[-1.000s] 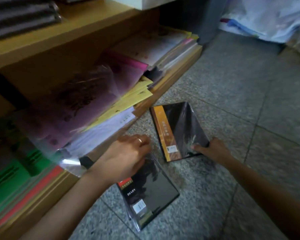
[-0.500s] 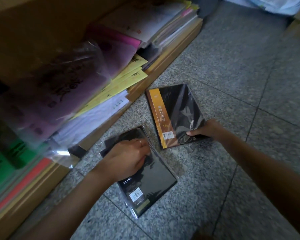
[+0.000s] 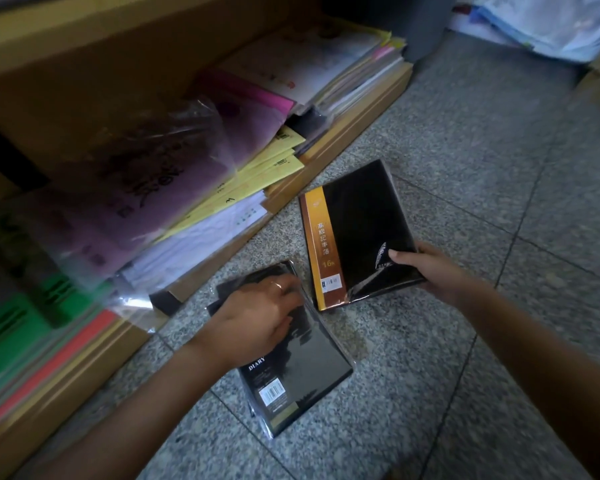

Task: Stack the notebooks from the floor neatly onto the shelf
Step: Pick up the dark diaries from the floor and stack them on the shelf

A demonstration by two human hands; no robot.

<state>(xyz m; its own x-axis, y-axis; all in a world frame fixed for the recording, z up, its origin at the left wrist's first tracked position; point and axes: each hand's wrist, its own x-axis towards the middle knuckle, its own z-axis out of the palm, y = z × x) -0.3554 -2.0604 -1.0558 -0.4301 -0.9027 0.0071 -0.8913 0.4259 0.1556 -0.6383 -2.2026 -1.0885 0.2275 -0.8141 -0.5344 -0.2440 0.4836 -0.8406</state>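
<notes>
Two wrapped notebooks are lying on the speckled floor (image 3: 447,393), just in front of the shelf's bottom board (image 3: 354,124). One is a black gold-banded notebook (image 3: 361,223). The other, nearer the person and just beside it, is a black diary (image 3: 312,368). The right grip (image 3: 433,271) is pinching the gold-banded notebook at its near right corner, thumb on the cover and fingers going underneath. The left grip (image 3: 257,315) is curling over the far end of the diary, with its fingers digging into the loose plastic wrap. Whether they are reaching under the edge is hidden.

The step in hand looks like lifting both books off the floor. A corner pinch is likely letting the larger book sag and swing, so the right grip would be doing better sliding further along the edge before raising it. The slick wrap is probably prone to slipping, so the left grip should be catching the diary's cover itself, not only the film. Laying the diary on the larger book, spines aligned, would be giving one squared pile to carry.

The bottom shelf is crowded with slanting paper packs (image 3: 174,188) and a clear sleeve (image 3: 187,133), so a level spot needs choosing first.
</notes>
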